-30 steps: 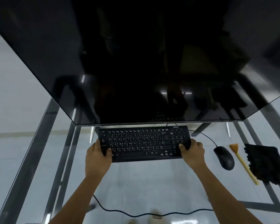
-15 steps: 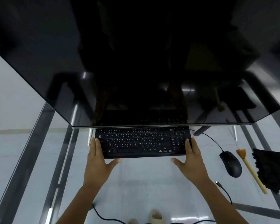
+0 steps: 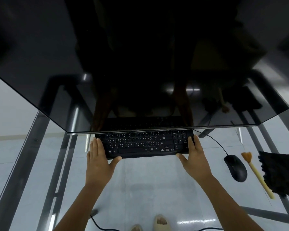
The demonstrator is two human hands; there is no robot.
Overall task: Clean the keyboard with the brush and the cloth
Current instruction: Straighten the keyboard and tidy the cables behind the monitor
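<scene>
The black keyboard (image 3: 143,144) lies flat on the glass desk (image 3: 150,182), its far rows tucked under the monitor's lower edge. My left hand (image 3: 99,162) rests flat against its left end, fingers straight and thumb at the front edge. My right hand (image 3: 196,160) mirrors it at the right end. Neither hand grips anything. The brush (image 3: 257,174), with a pale handle and orange bristles, lies to the right beside the black cloth (image 3: 280,174), both out of my hands.
A large dark monitor (image 3: 140,64) overhangs the desk and fills the upper view. A black mouse (image 3: 235,167) sits between keyboard and brush, its cable running toward the keyboard. Metal frame bars show through the glass. My sandalled feet (image 3: 160,222) are below.
My hands let go of the keyboard's ends and flattened out beside it. The keyboard now sits farther back, partly under the monitor's edge.
</scene>
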